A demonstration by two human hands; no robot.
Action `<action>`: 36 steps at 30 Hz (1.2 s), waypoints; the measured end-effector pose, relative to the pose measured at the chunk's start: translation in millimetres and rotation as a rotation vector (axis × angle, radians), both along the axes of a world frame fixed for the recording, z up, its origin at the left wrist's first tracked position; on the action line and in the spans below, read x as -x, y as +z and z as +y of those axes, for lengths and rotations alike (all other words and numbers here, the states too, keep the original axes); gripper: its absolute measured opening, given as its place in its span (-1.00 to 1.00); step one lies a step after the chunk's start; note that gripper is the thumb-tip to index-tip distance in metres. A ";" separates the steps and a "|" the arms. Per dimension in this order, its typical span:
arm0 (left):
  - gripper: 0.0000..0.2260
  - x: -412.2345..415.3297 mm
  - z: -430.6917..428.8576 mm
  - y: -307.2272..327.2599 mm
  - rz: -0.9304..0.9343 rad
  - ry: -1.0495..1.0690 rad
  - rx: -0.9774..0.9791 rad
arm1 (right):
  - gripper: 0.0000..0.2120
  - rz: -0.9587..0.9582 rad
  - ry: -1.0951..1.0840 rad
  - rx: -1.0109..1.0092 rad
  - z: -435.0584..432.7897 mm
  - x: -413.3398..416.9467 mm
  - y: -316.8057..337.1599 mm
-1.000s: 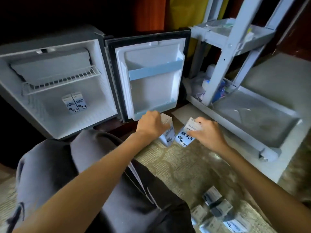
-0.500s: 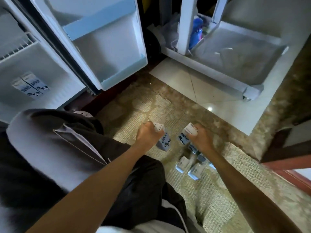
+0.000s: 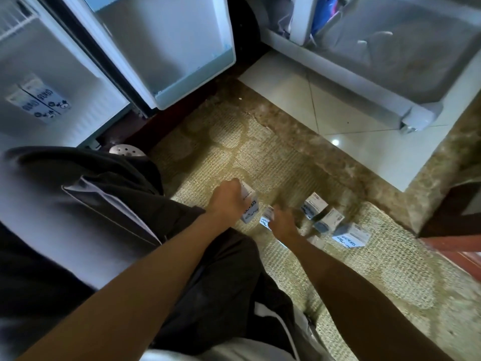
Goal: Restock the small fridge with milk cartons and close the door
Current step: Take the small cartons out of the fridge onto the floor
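Observation:
The small white fridge stands open at the upper left, its door swung out to the right. Two milk cartons stand side by side on the fridge floor. My left hand is shut on a white and blue milk carton low over the woven rug. My right hand grips a second carton, mostly hidden by the fingers. Several loose cartons lie on the rug just right of my right hand.
A white plastic shelf cart with a grey bottom tray stands at the upper right on white tiles. My knee in dark trousers fills the left. A dark wooden furniture edge is at the right.
The view has tilted down and drawn closer. Both hands, each still holding a carton, came down from near the fridge door to the rug beside the loose cartons.

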State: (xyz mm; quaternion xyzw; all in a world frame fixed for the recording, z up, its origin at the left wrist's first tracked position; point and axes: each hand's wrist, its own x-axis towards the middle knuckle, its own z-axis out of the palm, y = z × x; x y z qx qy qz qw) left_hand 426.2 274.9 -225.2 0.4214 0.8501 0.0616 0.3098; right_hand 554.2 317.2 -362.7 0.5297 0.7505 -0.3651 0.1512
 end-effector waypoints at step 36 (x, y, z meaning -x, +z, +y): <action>-0.56 1.2 0.1 -12.7 -0.010 -0.176 0.063 | -0.48 0.377 -0.347 -0.125 78.6 13.1 11.8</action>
